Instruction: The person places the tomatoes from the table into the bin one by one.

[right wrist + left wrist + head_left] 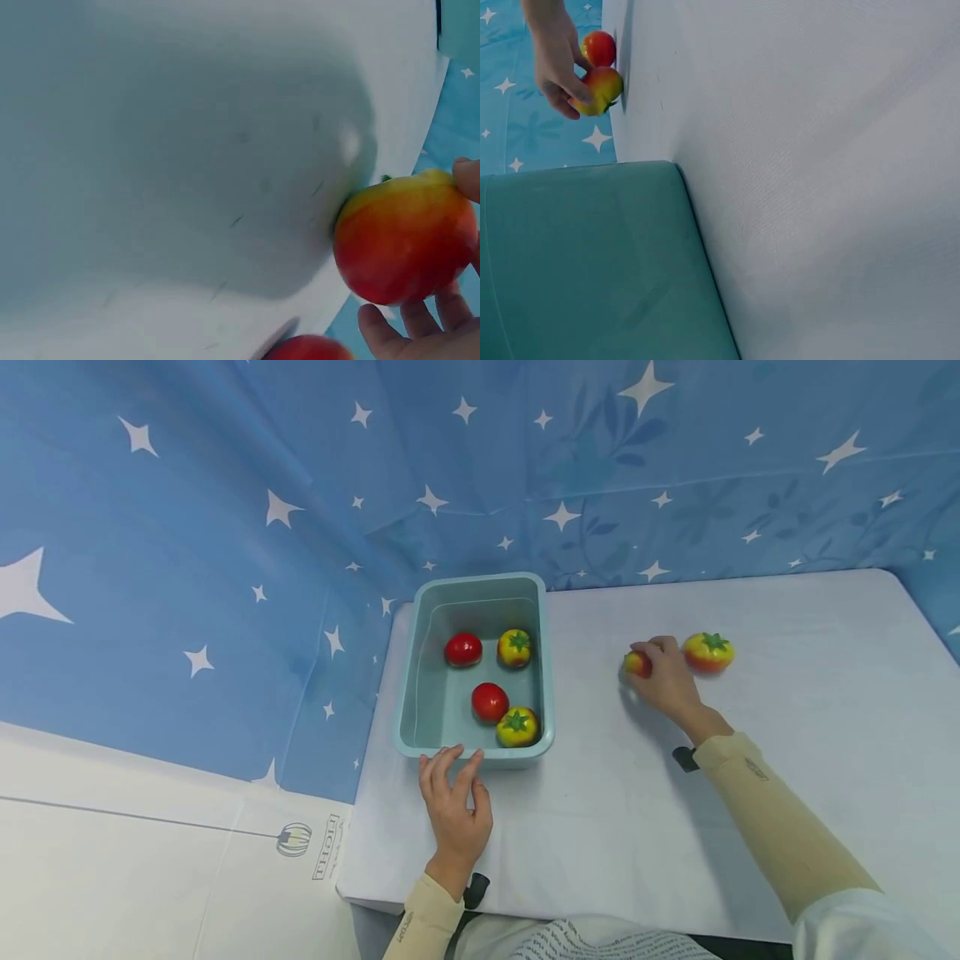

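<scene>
In the head view, my right hand (667, 678) grips a red-and-yellow tomato (637, 664) between thumb and fingers, low over the white table. The right wrist view shows this tomato (405, 238) with the thumb on top and the fingertips (381, 330) beneath. Just right of the hand lies another red-and-yellow tomato (708, 653) with a green leafy top. My left hand (459, 814) is at the near rim of a light teal bin (403, 693), its fingers loosely spread, fingertips right at the rim. Inside are two red tomatoes (463, 649) and two yellow ones (517, 727) with green tops.
The bin stands on the left part of a table (600, 843) covered in white cloth. A blue curtain (480, 468) with white stars hangs along the table's back and left sides. The table's front edge runs close to the person's body.
</scene>
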`<act>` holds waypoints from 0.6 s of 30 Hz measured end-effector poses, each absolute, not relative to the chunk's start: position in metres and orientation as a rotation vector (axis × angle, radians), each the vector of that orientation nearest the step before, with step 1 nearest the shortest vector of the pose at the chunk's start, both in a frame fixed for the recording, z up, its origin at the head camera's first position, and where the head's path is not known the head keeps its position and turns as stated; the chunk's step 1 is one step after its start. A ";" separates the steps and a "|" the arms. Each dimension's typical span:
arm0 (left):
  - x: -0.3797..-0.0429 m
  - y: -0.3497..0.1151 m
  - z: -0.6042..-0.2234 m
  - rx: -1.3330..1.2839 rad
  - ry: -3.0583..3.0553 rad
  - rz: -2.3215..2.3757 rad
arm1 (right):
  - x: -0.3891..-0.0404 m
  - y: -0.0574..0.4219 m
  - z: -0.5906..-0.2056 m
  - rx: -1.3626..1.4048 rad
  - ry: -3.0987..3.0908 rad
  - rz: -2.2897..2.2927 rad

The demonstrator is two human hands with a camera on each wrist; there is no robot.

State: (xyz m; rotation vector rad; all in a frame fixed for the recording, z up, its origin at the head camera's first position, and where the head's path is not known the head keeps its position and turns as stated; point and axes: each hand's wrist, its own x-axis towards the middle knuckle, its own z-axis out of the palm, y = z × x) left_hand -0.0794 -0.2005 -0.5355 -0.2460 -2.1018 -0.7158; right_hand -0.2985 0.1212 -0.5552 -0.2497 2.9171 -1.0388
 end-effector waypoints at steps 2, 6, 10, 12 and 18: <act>-0.079 -0.200 -0.535 -0.242 -2.108 -0.719 | -0.296 0.127 -0.556 -0.218 2.919 -1.055; -0.079 -0.200 -0.535 -0.249 -2.104 -0.707 | -0.290 0.136 -0.559 -0.200 2.939 -1.081; -0.080 -0.201 -0.534 -0.261 -2.092 -0.692 | -0.284 0.142 -0.562 -0.187 2.967 -1.122; -0.080 -0.200 -0.534 -0.261 -2.093 -0.690 | -0.281 0.144 -0.562 -0.162 2.973 -1.142; -0.079 -0.200 -0.535 -0.259 -2.099 -0.697 | -0.274 0.149 -0.563 -0.072 2.979 -1.093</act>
